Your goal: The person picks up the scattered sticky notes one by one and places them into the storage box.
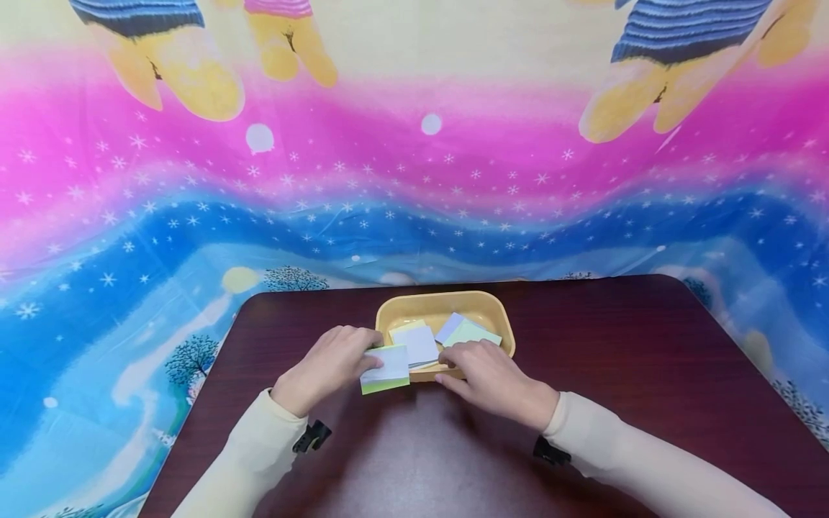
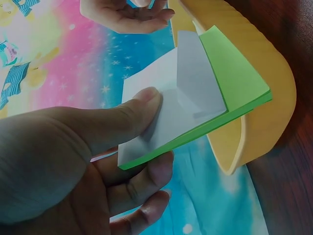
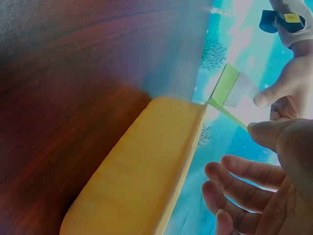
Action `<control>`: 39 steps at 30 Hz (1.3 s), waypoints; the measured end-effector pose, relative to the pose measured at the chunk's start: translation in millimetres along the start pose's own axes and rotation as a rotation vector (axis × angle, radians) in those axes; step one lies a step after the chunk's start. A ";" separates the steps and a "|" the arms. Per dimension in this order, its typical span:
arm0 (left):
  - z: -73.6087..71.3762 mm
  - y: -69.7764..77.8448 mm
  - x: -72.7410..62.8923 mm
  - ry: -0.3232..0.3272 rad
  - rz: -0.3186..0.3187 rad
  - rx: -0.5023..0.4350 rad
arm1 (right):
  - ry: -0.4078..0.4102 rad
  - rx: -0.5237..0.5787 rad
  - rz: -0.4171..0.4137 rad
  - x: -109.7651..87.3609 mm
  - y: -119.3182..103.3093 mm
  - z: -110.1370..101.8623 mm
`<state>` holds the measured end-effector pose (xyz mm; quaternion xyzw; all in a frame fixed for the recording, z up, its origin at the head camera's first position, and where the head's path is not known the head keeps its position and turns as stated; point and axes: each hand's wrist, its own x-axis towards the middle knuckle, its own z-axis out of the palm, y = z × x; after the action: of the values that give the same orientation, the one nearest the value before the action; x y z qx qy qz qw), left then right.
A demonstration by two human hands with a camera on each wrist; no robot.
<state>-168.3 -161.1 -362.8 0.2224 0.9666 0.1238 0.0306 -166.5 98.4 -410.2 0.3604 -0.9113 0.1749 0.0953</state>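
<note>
My left hand (image 1: 330, 363) pinches a green sticky-note pad (image 2: 239, 73) between thumb and fingers. A white sheet (image 2: 151, 88) with a folded flap lies over the pad, under the thumb. This pad is held up at the front left of a yellow plastic tray (image 1: 510, 338). My right hand (image 1: 492, 378) is at the tray's front right rim, its fingers loosely bent. In the right wrist view the right hand (image 3: 281, 191) has nothing in its grasp, and its thumb appears near the pad's edge; whether they touch I cannot tell.
Inside the tray lie a white paper stack (image 1: 414, 344) and a pale green and lilac pair of papers (image 1: 473, 332). The dark wooden table (image 1: 615, 345) has rounded far corners. A colourful printed cloth (image 1: 388, 165) hangs behind it.
</note>
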 end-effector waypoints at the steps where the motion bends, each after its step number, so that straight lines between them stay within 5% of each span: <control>1: -0.3 -0.3 -0.1 0.003 0.000 0.000 | 0.002 -0.001 0.000 0.5 0.3 0.1; 39: -11.9 -7.7 10.7 0.012 -0.022 -0.065 | 0.007 0.037 0.058 17.7 7.6 -1.9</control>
<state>-182.5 -165.8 -353.3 0.2101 0.9646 0.1561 0.0333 -184.5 93.3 -405.0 0.3350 -0.9176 0.1958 0.0867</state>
